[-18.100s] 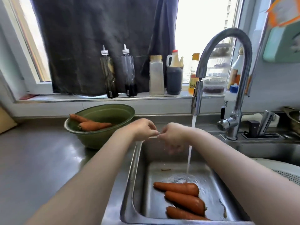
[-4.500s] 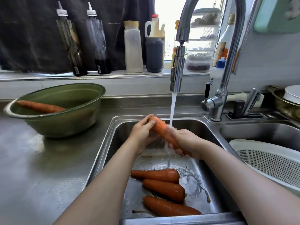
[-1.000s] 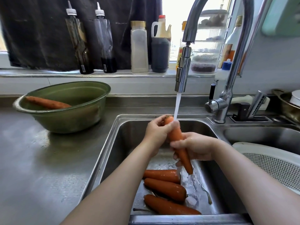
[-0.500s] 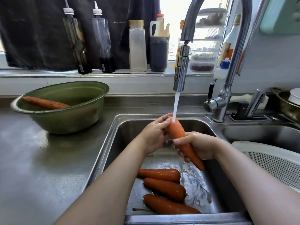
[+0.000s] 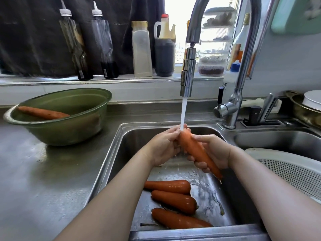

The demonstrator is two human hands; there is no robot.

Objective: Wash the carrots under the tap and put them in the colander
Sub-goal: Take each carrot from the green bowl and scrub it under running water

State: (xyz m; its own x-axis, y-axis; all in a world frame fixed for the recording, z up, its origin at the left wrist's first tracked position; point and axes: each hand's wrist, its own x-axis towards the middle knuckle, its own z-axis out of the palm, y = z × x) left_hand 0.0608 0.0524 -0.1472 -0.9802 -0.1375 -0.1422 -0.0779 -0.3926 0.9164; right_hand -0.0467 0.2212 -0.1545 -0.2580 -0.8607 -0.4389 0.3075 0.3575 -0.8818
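Three carrots (image 5: 173, 199) in the sink (image 5: 111, 153) under the tap (image 5: 186, 75); bowl (image 5: 69, 133) holding one carrot (image 5: 43, 113) left; colander (image 5: 286, 171), probably in another basin (image 5: 278, 141), right.

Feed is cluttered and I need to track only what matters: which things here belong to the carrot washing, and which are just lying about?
Job: held carrot, gripped by left hand and right hand under the tap; three carrots in the sink; one carrot in the green bowl; white colander.
Lying about: bottles on the sill; pan with plate, far right.
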